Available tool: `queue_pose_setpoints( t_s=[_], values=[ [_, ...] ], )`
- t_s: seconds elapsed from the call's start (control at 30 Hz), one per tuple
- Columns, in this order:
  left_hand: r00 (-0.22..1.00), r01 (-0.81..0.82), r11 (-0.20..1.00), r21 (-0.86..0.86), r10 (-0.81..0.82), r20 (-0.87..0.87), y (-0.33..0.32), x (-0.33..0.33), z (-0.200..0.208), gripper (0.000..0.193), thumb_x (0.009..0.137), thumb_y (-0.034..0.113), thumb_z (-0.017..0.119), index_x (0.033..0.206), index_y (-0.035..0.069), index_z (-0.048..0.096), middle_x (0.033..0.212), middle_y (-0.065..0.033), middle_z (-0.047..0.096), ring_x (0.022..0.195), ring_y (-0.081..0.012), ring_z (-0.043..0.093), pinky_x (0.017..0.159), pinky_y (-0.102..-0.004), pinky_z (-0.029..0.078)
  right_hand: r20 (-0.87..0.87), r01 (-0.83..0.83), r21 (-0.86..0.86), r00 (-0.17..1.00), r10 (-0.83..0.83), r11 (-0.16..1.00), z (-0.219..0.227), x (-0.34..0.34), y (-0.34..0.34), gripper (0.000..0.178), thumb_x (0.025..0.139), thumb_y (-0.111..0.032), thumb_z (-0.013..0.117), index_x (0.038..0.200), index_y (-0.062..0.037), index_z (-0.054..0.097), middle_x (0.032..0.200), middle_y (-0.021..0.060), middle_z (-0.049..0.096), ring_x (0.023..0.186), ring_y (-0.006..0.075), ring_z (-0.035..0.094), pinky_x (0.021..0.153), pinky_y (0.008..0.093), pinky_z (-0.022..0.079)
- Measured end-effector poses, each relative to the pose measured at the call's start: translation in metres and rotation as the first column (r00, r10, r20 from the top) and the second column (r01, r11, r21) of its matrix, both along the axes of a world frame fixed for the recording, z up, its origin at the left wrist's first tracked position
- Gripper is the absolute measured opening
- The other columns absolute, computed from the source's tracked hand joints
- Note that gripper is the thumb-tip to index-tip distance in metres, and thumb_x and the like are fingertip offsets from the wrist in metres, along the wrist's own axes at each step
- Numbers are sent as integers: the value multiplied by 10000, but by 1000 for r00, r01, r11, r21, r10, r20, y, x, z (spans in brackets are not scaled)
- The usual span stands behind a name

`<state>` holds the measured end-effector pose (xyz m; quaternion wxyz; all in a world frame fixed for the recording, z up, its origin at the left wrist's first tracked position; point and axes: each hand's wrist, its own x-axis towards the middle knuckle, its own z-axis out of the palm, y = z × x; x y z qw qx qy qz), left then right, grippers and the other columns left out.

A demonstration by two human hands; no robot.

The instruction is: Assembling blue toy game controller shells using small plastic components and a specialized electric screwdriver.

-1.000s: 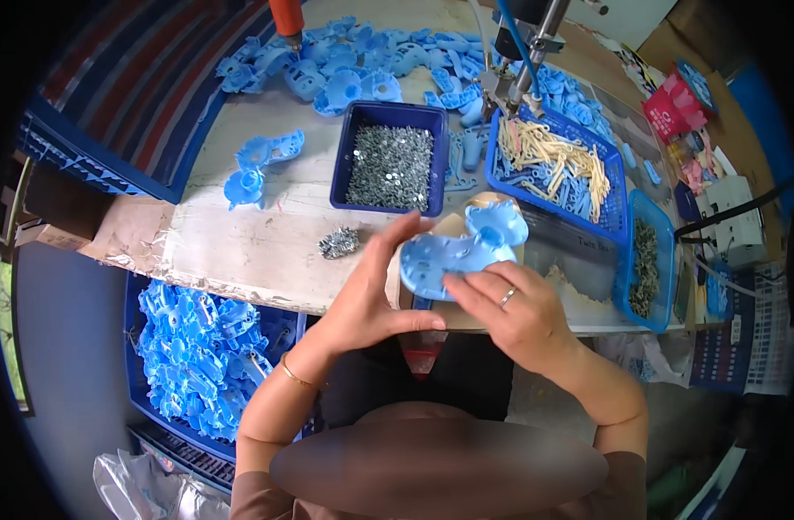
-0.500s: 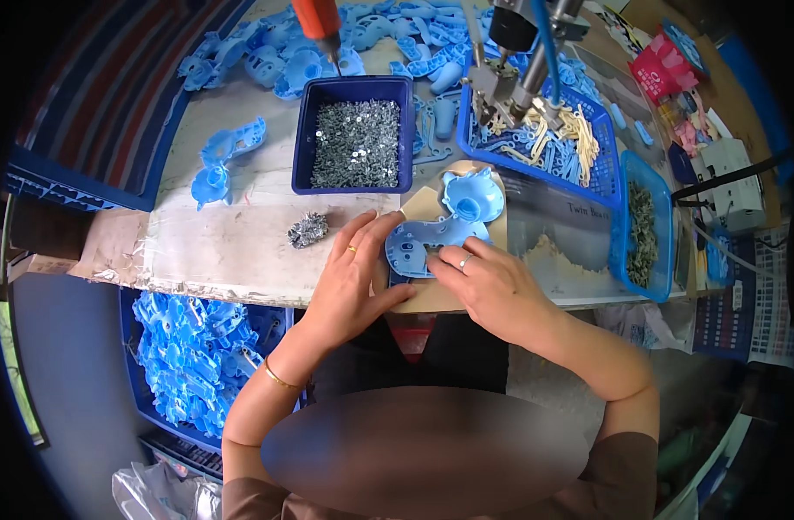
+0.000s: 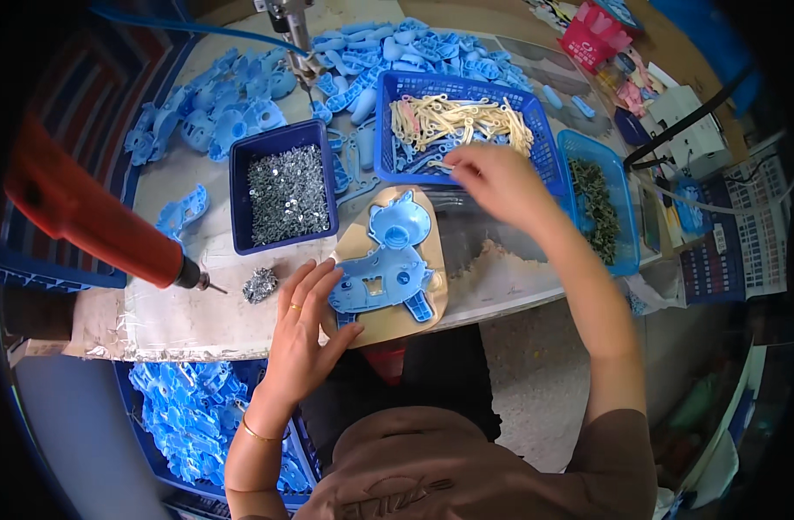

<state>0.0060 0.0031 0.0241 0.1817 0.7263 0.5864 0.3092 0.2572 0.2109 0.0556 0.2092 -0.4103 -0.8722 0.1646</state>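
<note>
A blue animal-shaped plastic half-shell [image 3: 379, 276], hollow side up, rests in a tan board fixture [image 3: 427, 308] near the table's front edge. My left hand [image 3: 306, 325] lies along the left side of both, its fingers stretched and thumb apart, fingertips touching the shell's edge. Over the front rim of a blue basket [image 3: 548, 160], my right hand [image 3: 501, 182] is bent with its fingertips pinched at a cream looped plastic link [image 3: 438, 165]. More cream links [image 3: 466, 120] and blue ones fill that basket. My right palm is hidden.
A dark blue bin of screws [image 3: 284, 195] stands left of the fixture, with a small screw heap [image 3: 260, 285] in front. A red power screwdriver [image 3: 102, 217] hangs at left. Blue shells [image 3: 232, 104] pile behind. A light-blue tray [image 3: 626, 234] of small metal parts stands at right.
My right hand has left the shell and moved forward to the basket of links. My left hand stays beside the shell. The view has shifted, and the red screwdriver now appears lower at left.
</note>
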Motion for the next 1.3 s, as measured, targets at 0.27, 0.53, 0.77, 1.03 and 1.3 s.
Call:
queue_pose_setpoints(
  t_s=[0.27,0.53,0.77,1.03,1.3],
  values=[
    [999,46,997,57,-46,3,9,16,15,540,755,71,754,1259,55,561,1357,-150,541,1297,-379,455,1077,-468,368,356,-3,178,933,-62,984,-34,6,80,211,773,0,636,931,-106,729,968,104,711,899,307,678,772,412,537],
    [998,63,996,61,-64,14,10,21,14,474,760,61,748,1206,53,588,1339,-145,551,1274,-383,470,1056,-468,390,260,-75,209,965,19,975,-43,-3,80,227,722,10,658,913,-99,717,936,124,684,916,320,669,782,426,532],
    [998,64,995,77,-65,17,12,24,12,465,760,51,744,1198,49,587,1333,-145,554,1264,-383,478,1050,-466,395,398,-172,99,909,120,980,-48,-14,84,130,756,-35,665,882,-63,678,947,110,642,907,332,649,789,431,515],
    [998,57,994,94,-60,19,9,22,16,452,767,45,738,1194,52,591,1320,-144,565,1267,-376,480,1053,-463,394,398,-137,-41,906,142,990,-43,-6,96,182,790,-35,637,967,-65,666,941,98,643,878,294,647,770,388,515],
    [996,76,990,122,-81,41,21,28,23,444,786,19,705,1212,47,584,1310,-161,571,1268,-365,489,1063,-446,386,-544,-55,-312,829,-131,949,-2,25,90,173,932,-137,636,1044,-6,654,859,12,642,704,68,556,655,222,472]
  ],
)
